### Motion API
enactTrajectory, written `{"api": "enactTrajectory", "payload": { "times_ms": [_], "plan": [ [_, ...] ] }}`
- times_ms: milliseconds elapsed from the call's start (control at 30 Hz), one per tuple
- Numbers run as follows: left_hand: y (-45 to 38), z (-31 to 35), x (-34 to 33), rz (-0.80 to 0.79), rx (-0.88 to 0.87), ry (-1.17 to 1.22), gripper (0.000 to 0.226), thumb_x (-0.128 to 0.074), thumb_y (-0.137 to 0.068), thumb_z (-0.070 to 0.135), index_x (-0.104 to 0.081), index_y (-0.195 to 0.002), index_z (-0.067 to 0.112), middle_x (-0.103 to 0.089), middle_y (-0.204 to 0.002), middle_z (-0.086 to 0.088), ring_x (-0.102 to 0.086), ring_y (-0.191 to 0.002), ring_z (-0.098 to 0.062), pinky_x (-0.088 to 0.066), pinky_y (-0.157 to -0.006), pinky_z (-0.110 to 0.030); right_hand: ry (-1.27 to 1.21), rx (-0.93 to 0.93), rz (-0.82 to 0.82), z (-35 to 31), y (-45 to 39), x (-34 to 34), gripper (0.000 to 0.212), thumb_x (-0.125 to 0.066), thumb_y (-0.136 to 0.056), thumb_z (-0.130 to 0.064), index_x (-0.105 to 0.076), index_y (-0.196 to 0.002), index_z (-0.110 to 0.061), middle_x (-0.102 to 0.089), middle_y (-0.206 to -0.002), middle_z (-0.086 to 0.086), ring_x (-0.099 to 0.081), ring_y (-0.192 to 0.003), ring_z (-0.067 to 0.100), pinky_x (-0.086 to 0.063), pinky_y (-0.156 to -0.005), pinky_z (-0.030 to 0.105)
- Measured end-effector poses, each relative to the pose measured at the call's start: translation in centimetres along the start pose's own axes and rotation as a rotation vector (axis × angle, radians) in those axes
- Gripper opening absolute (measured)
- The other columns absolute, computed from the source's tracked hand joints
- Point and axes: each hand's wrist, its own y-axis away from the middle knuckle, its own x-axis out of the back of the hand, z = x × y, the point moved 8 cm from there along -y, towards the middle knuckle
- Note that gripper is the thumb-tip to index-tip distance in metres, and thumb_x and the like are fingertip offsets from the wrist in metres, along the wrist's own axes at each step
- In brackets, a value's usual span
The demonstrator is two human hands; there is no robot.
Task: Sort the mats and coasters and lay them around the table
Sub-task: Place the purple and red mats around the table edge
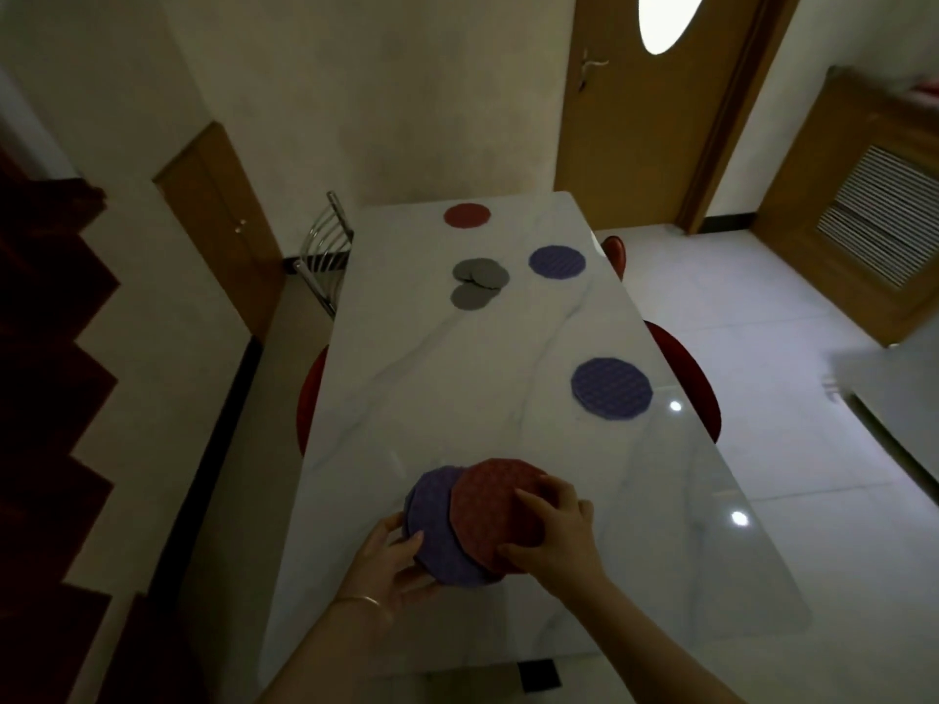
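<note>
Above the near end of the white marble table (447,398), my left hand (391,566) grips a small stack of round purple mats (437,530) from the left. My right hand (554,530) holds a round red mat (493,510) that overlaps the stack's right side. A purple mat (611,388) lies near the right edge, another purple mat (557,261) lies farther back on the right, and a red mat (467,215) lies at the far end. Several small grey coasters (477,283) lie in an overlapping heap in the far middle.
Red chairs (683,368) are tucked in on the right side and one (307,403) on the left. A metal chair (325,246) stands at the far left corner. A wall runs along the left; tiled floor (762,348) opens to the right.
</note>
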Motion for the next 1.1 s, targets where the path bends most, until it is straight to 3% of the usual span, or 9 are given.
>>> {"api": "enactTrajectory", "payload": {
  "times_ms": [133,233,400,533,633,767,900,1033,1100],
  "plan": [
    [0.4,0.5,3.1,0.103,-0.045,0.01,0.033,-0.062,-0.086,0.003,-0.053,-0.115,0.016,-0.06,-0.108,-0.01,-0.063,-0.091,-0.04,-0.056,-0.065,-0.048,0.049,-0.067,-0.053,2.5,0.0,-2.3,0.074,-0.075,-0.063,-0.048,-0.049,-0.13,-0.032,-0.021,-0.145,0.0,-0.024,-0.123,0.027,-0.038,-0.104,0.037],
    [1.4,0.4,5.5,0.18,-0.056,0.027,0.04,-0.058,-0.087,-0.003,-0.049,-0.124,0.008,-0.054,-0.122,-0.016,-0.058,-0.102,-0.044,-0.053,-0.073,-0.053,0.245,-0.071,-0.117,4.8,0.3,-3.6,0.074,-0.072,-0.064,-0.049,-0.047,-0.132,-0.029,-0.019,-0.148,0.002,-0.024,-0.124,0.028,-0.042,-0.101,0.036],
    [2.2,-0.2,7.4,0.217,-0.047,0.108,0.034,-0.059,-0.087,-0.002,-0.053,-0.116,0.014,-0.055,-0.116,-0.011,-0.06,-0.091,-0.041,-0.057,-0.055,-0.047,0.33,-0.113,-0.151,6.1,0.7,-4.0,0.075,-0.07,-0.068,-0.045,-0.042,-0.136,-0.026,-0.024,-0.146,0.009,-0.024,-0.126,0.031,-0.041,-0.102,0.035],
    [2.0,-0.1,7.5,0.211,-0.055,0.106,0.039,-0.059,-0.087,-0.002,-0.051,-0.122,0.013,-0.052,-0.124,-0.013,-0.059,-0.099,-0.042,-0.056,-0.065,-0.048,0.365,-0.098,-0.153,5.8,1.1,-4.4,0.076,-0.066,-0.069,-0.045,-0.04,-0.138,-0.025,-0.024,-0.149,0.011,-0.026,-0.126,0.032,-0.04,-0.102,0.035],
    [2.0,0.2,7.0,0.184,-0.047,0.157,0.035,-0.061,-0.086,-0.002,-0.054,-0.116,0.015,-0.056,-0.115,-0.01,-0.061,-0.092,-0.039,-0.059,-0.054,-0.045,0.383,-0.089,-0.149,4.9,1.1,-4.3,0.077,-0.063,-0.067,-0.05,-0.041,-0.136,-0.026,-0.027,-0.148,0.01,-0.029,-0.125,0.032,-0.038,-0.103,0.034],
    [2.0,1.1,6.1,0.136,-0.043,0.211,0.029,-0.064,-0.083,0.0,-0.058,-0.105,0.02,-0.058,-0.107,-0.005,-0.063,-0.092,-0.042,-0.058,-0.053,-0.046,0.034,-0.051,-0.082,-0.3,-0.4,-4.3,0.057,-0.067,-0.078,-0.042,-0.051,-0.129,-0.02,-0.044,-0.138,0.009,-0.042,-0.123,0.026,-0.033,-0.105,0.033],
    [2.2,4.2,5.7,0.116,-0.064,0.222,0.028,-0.065,-0.085,0.006,-0.058,-0.105,0.026,-0.061,-0.109,-0.01,-0.065,-0.093,-0.04,-0.059,-0.057,-0.044,-0.455,-0.125,-0.19,-8.5,-3.1,-5.0,0.054,-0.062,-0.088,-0.033,-0.044,-0.135,-0.014,-0.056,-0.128,0.009,-0.059,-0.103,0.023,-0.048,-0.096,0.043],
    [1.6,9.6,7.8,0.097,-0.123,0.217,0.034,-0.067,-0.084,0.008,-0.057,-0.11,0.027,-0.064,-0.111,-0.009,-0.067,-0.09,-0.034,-0.057,-0.06,-0.04,-0.42,-0.051,-0.086,-14.7,-6.1,-4.0,0.06,-0.073,-0.08,-0.026,-0.047,-0.132,-0.01,-0.055,-0.125,0.01,-0.061,-0.093,0.023,-0.05,-0.082,0.034],
    [0.9,12.4,9.1,0.082,-0.157,0.2,0.033,-0.07,-0.081,0.01,-0.058,-0.107,0.026,-0.066,-0.109,-0.006,-0.068,-0.086,-0.03,-0.057,-0.059,-0.038,-0.403,-0.004,-0.06,-17.5,-7.6,-4.1,0.064,-0.077,-0.075,-0.023,-0.048,-0.132,-0.013,-0.054,-0.121,0.011,-0.062,-0.089,0.023,-0.052,-0.081,0.037]
  ]
}}
